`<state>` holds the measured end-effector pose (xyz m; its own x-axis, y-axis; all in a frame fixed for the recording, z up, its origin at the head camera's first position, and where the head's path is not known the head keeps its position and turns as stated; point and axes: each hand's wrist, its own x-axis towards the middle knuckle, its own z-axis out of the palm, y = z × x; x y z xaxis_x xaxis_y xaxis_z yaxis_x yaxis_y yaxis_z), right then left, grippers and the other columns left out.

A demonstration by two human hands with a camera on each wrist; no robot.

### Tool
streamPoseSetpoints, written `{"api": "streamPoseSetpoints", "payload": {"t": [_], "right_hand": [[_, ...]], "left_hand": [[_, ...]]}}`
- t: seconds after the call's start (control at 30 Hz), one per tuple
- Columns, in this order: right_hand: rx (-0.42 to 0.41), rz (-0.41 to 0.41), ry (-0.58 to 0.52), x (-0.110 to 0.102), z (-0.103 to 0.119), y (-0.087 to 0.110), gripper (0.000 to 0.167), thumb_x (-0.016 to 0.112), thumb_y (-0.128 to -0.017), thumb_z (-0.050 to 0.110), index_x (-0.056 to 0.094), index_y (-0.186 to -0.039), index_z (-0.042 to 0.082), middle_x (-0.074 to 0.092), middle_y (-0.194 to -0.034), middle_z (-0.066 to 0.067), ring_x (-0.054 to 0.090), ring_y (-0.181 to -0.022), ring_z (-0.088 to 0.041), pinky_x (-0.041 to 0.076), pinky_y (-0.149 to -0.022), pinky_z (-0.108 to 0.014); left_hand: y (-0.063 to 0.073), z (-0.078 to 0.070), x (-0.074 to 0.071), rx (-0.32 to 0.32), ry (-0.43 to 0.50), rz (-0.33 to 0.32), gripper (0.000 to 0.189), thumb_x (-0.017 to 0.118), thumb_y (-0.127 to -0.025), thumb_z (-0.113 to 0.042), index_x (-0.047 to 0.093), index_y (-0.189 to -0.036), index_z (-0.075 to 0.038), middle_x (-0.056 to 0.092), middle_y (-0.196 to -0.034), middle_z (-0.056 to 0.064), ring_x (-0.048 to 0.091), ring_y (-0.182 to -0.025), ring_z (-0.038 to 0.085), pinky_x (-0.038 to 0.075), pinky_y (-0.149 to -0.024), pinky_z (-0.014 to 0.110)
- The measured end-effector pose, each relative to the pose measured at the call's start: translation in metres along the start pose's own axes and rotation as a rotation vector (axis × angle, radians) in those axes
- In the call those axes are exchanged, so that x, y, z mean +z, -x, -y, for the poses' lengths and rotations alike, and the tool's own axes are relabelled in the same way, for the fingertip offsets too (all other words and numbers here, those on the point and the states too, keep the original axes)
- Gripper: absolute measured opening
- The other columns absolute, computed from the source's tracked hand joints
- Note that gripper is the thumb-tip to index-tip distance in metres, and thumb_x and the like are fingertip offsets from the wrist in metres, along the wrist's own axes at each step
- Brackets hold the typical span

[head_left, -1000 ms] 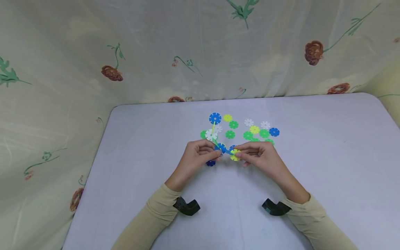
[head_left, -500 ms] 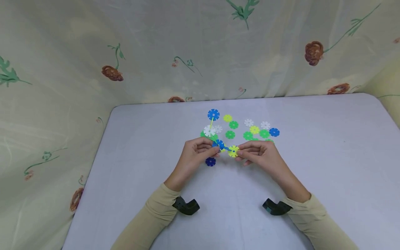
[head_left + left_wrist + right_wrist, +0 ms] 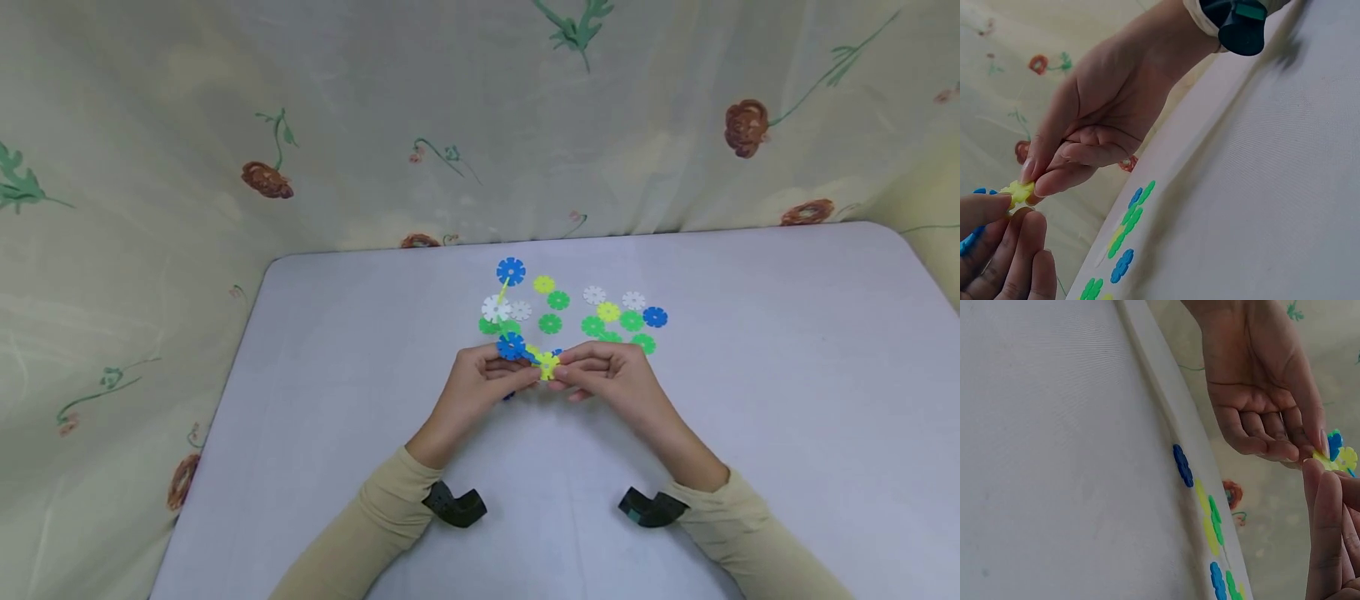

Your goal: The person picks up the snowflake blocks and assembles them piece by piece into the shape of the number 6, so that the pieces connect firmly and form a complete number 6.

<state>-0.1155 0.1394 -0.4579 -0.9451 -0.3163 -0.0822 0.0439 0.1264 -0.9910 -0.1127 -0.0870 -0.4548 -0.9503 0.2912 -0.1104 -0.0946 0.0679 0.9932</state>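
In the head view, a chain of slotted snowflake discs hangs between the hands. It runs from a blue disc (image 3: 511, 272) at the far end, past a white disc (image 3: 496, 309), to another blue disc (image 3: 511, 345) and a yellow disc (image 3: 547, 367) at its near end. My left hand (image 3: 487, 379) pinches this yellow disc from the left between thumb and fingers. From the right, my right hand (image 3: 611, 367) pinches its opposite edge. Both wrist views show the fingertips meeting at the yellow disc (image 3: 1019, 191), with the fingers partly covering it.
Loose green (image 3: 550, 324), white (image 3: 633, 301), yellow (image 3: 608, 312) and blue discs (image 3: 655, 317) lie flat on the white table (image 3: 787, 375) beyond the hands. A dark blue disc (image 3: 1182, 465) lies close to the left hand. A flowered curtain (image 3: 337, 200) stands behind the table.
My left hand has shifted its grip along the chain to the yellow disc, and my right hand has come in leftward. The chain's far end has swung slightly left and away.
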Motion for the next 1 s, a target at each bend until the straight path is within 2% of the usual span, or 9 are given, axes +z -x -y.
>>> {"api": "streamPoseSetpoints", "payload": {"t": [0.23, 0.47, 0.6, 0.77, 1.0], "right_hand": [[0.004, 0.001, 0.014, 0.004, 0.000, 0.000, 0.025, 0.076, -0.095, 0.015, 0.072, -0.111, -0.003, 0.081, -0.094, -0.011, 0.080, -0.090, -0.026, 0.065, -0.072, -0.040], [-0.024, -0.007, 0.114, -0.003, -0.001, -0.003, 0.029, 0.079, -0.092, 0.015, 0.073, -0.114, -0.003, 0.079, -0.107, -0.017, 0.079, -0.091, -0.020, 0.065, -0.069, -0.035], [-0.027, -0.034, 0.202, -0.009, -0.001, -0.003, 0.028, 0.079, -0.092, 0.016, 0.074, -0.114, -0.001, 0.078, -0.109, -0.018, 0.077, -0.089, -0.016, 0.064, -0.066, -0.036], [-0.027, -0.047, 0.295, -0.013, -0.001, -0.005, 0.027, 0.079, -0.092, 0.015, 0.075, -0.115, 0.001, 0.078, -0.106, -0.016, 0.072, -0.083, -0.004, 0.064, -0.064, -0.037], [-0.004, -0.016, 0.475, -0.015, -0.003, -0.015, 0.028, 0.081, -0.090, 0.014, 0.075, -0.116, 0.004, 0.077, -0.109, -0.015, 0.071, -0.083, -0.015, 0.061, -0.061, -0.029]], "left_hand": [[0.000, -0.002, -0.003, -0.001, 0.006, -0.020, 0.021, 0.078, -0.092, -0.011, 0.074, -0.108, 0.001, 0.078, -0.101, 0.016, 0.078, -0.090, 0.016, 0.063, -0.087, 0.043], [-0.001, -0.007, -0.009, -0.013, 0.019, -0.072, 0.018, 0.078, -0.092, -0.011, 0.073, -0.105, 0.001, 0.076, -0.100, 0.015, 0.077, -0.097, 0.037, 0.062, -0.090, 0.048], [-0.002, -0.007, -0.011, -0.015, 0.048, -0.070, 0.019, 0.078, -0.092, -0.009, 0.072, -0.106, 0.003, 0.075, -0.101, 0.016, 0.075, -0.100, 0.041, 0.061, -0.093, 0.049], [-0.002, -0.006, -0.011, -0.013, 0.055, -0.067, 0.020, 0.077, -0.092, -0.009, 0.072, -0.107, 0.003, 0.075, -0.100, 0.014, 0.076, -0.097, 0.035, 0.061, -0.094, 0.049], [-0.002, -0.007, -0.012, -0.016, 0.046, -0.065, 0.020, 0.078, -0.092, -0.011, 0.072, -0.105, 0.003, 0.075, -0.099, 0.013, 0.076, -0.090, 0.023, 0.061, -0.093, 0.050]]}}
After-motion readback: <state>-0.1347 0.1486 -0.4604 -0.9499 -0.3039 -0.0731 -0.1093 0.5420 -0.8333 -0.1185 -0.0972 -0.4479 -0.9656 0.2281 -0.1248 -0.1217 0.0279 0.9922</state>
